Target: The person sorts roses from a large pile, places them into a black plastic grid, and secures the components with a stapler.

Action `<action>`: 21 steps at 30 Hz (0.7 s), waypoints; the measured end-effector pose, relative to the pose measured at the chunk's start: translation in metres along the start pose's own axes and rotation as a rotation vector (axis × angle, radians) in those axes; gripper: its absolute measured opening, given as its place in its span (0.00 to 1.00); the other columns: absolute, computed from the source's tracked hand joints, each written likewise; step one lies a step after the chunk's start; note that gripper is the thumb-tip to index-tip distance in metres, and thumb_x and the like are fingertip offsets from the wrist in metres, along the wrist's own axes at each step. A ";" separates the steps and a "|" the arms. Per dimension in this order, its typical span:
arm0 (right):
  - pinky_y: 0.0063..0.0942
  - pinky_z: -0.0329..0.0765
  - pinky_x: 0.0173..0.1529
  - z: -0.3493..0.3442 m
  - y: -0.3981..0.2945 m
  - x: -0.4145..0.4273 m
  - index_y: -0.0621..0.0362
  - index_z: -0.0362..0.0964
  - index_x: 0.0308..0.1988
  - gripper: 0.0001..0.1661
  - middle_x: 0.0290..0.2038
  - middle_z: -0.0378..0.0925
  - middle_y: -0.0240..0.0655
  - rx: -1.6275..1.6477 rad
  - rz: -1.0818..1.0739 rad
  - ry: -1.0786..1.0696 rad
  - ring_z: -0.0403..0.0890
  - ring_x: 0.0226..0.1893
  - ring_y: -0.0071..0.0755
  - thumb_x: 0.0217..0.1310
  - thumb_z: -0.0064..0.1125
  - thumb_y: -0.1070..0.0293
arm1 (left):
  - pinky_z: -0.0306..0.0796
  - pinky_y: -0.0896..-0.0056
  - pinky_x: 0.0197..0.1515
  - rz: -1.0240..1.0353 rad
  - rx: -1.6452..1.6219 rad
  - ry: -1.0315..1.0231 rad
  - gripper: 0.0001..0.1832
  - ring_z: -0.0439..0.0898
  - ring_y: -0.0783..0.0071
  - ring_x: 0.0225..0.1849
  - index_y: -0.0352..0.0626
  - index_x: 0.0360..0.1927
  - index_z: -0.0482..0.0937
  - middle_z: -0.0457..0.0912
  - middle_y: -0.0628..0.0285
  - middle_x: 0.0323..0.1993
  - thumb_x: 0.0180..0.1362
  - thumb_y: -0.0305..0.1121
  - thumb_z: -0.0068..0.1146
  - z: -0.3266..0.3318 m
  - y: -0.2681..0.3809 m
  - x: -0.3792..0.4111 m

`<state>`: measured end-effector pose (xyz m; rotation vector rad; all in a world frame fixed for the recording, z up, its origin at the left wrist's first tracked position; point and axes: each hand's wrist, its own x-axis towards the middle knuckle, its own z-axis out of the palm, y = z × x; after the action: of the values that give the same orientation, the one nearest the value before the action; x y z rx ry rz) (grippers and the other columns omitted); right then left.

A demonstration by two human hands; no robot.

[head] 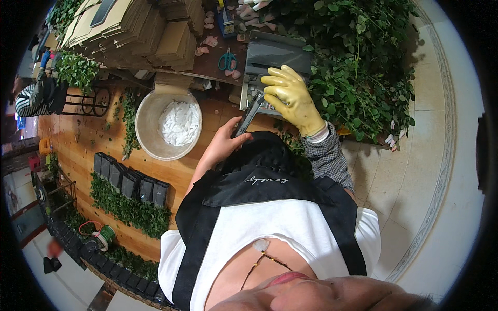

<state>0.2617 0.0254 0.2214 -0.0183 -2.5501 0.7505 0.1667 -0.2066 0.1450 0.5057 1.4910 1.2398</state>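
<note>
My left hand [227, 142], bare, holds a dark stapler-like tool [249, 114] that points up and away from my black apron [264, 186]. My right hand [291, 99] wears a yellow rubber glove, its fingers bent and spread beside the tool's far end; no held thing shows in it, and whether it touches the tool is unclear. Just beyond both hands is a grey metal tray or stand [278, 50] on the dark table [202, 68]. Scissors with teal handles [227, 61] lie left of the tray, among pink petals [210, 41].
Stacked cardboard sheets [128, 35] stand at far left on the table. Leafy stems [358, 70] heap at right. A pale basin [144, 132] holds white pieces. Black-sleeved leafy bundles [132, 182] and a green spool [106, 237] sit at left. A person in striped clothing [33, 101] is farther off.
</note>
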 end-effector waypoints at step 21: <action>0.49 0.69 0.66 0.031 -0.009 -0.006 0.65 0.79 0.39 0.14 0.49 0.81 0.46 -0.269 -0.042 0.161 0.77 0.55 0.55 0.55 0.65 0.66 | 0.68 0.80 0.30 0.003 -0.011 0.051 0.34 0.74 0.84 0.28 0.33 0.70 0.62 0.86 0.61 0.38 0.65 0.29 0.64 0.004 0.003 -0.001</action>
<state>0.2538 0.0008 0.2005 -0.1082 -2.4693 0.3699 0.1697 -0.2043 0.1488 0.4720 1.5258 1.2708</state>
